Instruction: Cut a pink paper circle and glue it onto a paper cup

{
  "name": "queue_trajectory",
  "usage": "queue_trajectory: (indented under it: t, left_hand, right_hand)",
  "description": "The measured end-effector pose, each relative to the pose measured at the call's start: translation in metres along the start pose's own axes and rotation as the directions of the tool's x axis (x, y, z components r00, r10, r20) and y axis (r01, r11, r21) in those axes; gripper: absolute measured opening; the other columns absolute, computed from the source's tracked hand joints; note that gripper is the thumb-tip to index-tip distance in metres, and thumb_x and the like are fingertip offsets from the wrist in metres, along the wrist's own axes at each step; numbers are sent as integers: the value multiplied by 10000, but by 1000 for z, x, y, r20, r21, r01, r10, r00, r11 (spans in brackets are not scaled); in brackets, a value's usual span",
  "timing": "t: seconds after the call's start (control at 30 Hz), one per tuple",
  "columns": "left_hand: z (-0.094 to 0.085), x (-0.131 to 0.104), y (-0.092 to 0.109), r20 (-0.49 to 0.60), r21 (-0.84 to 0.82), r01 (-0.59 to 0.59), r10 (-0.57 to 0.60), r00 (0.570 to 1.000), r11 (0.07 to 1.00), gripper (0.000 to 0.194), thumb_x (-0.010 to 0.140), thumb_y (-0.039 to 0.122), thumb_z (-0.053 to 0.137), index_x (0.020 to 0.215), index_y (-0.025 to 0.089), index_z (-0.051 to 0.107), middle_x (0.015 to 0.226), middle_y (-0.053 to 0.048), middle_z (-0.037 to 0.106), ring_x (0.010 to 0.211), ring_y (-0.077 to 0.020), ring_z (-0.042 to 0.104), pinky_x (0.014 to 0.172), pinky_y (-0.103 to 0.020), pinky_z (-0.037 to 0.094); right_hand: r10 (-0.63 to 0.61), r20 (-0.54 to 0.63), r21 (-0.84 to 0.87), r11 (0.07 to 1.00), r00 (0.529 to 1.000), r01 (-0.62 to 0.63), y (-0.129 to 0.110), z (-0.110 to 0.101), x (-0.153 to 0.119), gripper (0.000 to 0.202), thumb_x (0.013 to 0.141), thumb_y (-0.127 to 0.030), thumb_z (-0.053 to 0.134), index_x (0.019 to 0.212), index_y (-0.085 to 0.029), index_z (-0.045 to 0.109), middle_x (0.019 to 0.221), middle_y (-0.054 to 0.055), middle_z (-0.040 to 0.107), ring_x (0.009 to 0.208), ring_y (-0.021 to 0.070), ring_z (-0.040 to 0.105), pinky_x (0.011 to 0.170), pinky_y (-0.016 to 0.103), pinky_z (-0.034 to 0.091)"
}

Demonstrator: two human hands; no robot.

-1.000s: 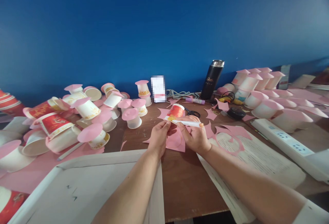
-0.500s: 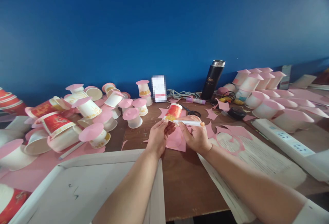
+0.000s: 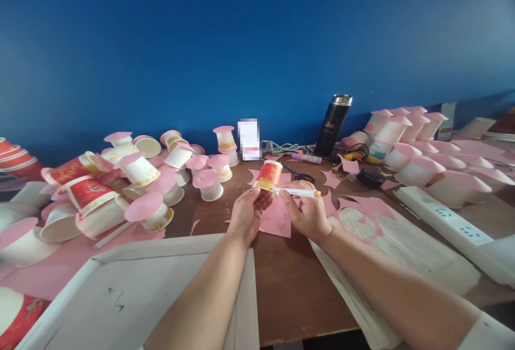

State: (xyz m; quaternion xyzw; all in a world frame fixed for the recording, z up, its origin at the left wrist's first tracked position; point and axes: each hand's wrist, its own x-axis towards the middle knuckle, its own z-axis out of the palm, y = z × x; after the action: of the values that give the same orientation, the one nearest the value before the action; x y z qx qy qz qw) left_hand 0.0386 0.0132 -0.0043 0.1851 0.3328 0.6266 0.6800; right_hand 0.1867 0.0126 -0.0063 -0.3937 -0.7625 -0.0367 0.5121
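Note:
A red and gold paper cup (image 3: 270, 173) is held by its lower edge in my left hand (image 3: 245, 213), whose fingers are closed on it. My right hand (image 3: 309, 213) grips a slim white tube with an orange end (image 3: 300, 192), its tip touching or very near the cup's lower rim. Below the cup, between my hands, lies a pink paper sheet (image 3: 277, 221) on the brown table (image 3: 293, 296). Black scissors (image 3: 301, 176) rest just behind my right hand.
Many cups with pink paper tops (image 3: 139, 169) crowd the left, and more (image 3: 422, 170) the right. A black flask (image 3: 333, 125) stands by the blue wall. A power strip (image 3: 450, 221) lies right; a white tray (image 3: 153, 280) sits front left.
The cup has turned and tilted more upright in my left hand, showing more of its red side. My right hand and the tube have barely moved.

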Motion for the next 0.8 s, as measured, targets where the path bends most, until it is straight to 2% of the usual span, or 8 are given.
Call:
queue_trajectory:
  t: [0.63,0.8]
  left_hand:
    - [1,-1,-1,5,-8,1,-1,1000,1000,73,796,118,594,779,87,658,726,-68,676,694,-129,657,703,-252,542]
    - [0,-1,-2,9,11,-2,2,1000,1000,56,784,134,620,750,100,649,710,-54,668,687,-126,657,699,-255,541]
  right_hand:
    - [-20,-33,-28,999,999,19,-2,-2,4,139,903,-222,525,929,-215,662,910,50,737,819,202,676,825,369,460]
    - [-17,-77,-50,999,997,13,0,0,3,133,902,-213,529,944,-217,656,906,55,731,842,210,670,829,376,463]
